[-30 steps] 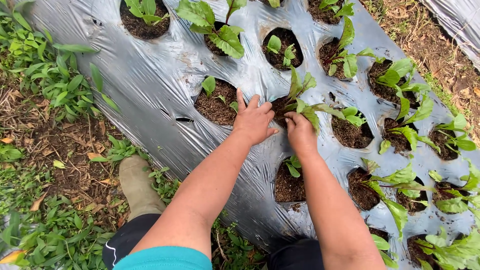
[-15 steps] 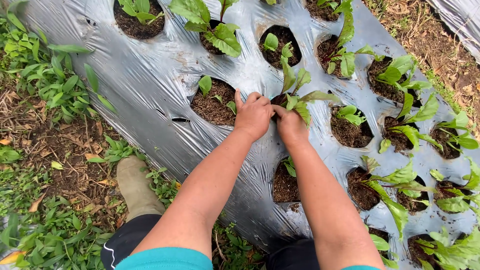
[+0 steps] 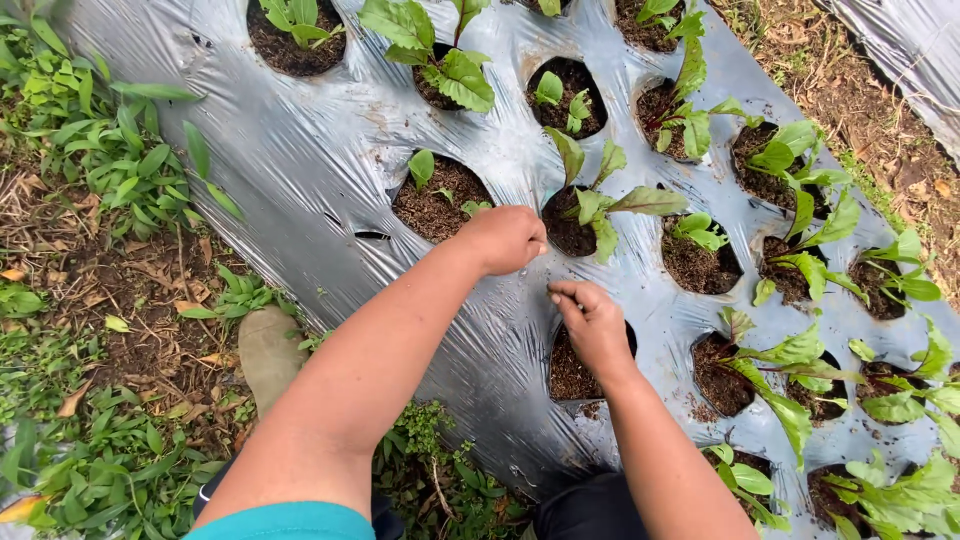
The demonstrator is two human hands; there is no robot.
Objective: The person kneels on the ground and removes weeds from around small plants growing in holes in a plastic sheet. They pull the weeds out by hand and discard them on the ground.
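Observation:
A silver plastic mulch sheet (image 3: 330,170) covers the bed, cut with round holes of dark soil. A leafy seedling (image 3: 598,205) with reddish stems stands upright in the hole (image 3: 566,232) just right of my left hand. My left hand (image 3: 505,238) is curled closed on the sheet between that hole and a hole with small sprouts (image 3: 436,195). My right hand (image 3: 592,318) hovers over a nearer hole (image 3: 570,372), hiding its plant. Its fingertips are pinched together, and I see nothing in them.
More seedlings (image 3: 795,355) fill holes to the right and along the top (image 3: 440,60). Weeds and dry leaves (image 3: 110,180) border the sheet on the left. My boot (image 3: 268,355) stands by the sheet's edge. A bare soil path (image 3: 850,90) and another sheet (image 3: 905,45) lie at upper right.
Both hands have let go of the middle seedling, which now stands upright. My right hand drew back toward me over the nearer hole, and my left hand closed and shifted slightly back.

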